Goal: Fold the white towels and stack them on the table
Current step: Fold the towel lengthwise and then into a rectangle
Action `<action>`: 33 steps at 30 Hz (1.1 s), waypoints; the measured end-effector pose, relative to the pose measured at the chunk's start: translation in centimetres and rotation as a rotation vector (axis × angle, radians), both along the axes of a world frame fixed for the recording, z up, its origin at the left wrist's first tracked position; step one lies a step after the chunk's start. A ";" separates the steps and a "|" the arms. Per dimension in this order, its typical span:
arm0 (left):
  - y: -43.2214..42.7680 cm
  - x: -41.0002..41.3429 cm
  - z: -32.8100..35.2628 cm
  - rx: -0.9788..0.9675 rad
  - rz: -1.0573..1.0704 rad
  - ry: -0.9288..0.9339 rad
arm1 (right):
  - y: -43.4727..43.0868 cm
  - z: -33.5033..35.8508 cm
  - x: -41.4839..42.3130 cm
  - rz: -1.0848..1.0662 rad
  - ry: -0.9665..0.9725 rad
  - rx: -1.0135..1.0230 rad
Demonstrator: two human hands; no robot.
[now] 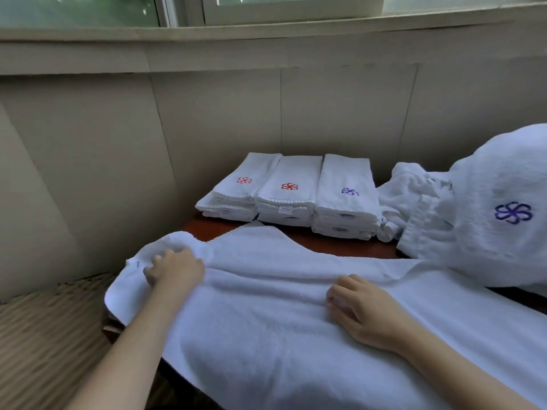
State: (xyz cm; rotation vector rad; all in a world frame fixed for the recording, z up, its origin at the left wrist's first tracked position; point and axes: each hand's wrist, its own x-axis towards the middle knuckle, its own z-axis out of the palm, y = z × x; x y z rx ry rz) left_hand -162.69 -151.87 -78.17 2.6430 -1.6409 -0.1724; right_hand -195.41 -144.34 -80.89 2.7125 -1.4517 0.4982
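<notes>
A large white towel [266, 315] lies spread across the near part of the dark wooden table [334, 247], its left end hanging over the table's edge. My left hand [174, 269] grips the towel near its far left corner, fingers curled into the cloth. My right hand [358, 309] rests on the towel's middle with fingers curled down into a raised fold. At the back stand three stacks of folded white towels [291, 193], two with a red flower mark on top and one with a purple mark.
A heap of unfolded white towels [473, 214] with a purple flower mark fills the right side of the table. A beige panelled wall and window sill [266, 34] rise behind. A woven mat [44, 335] lies on the floor at the left.
</notes>
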 end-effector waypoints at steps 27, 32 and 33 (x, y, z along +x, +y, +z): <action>1.7 -10.9 -0.6 -0.380 -0.835 0.447 | 5.0 -0.7 -19.2 -0.721 0.107 0.374; -1.9 -9.0 -0.7 -0.102 -0.710 0.401 | 4.4 -0.3 -18.4 -0.697 -0.033 -0.068; -2.7 -8.8 -0.4 0.016 -0.714 0.294 | 4.4 -0.5 -18.3 -0.723 -0.014 -0.105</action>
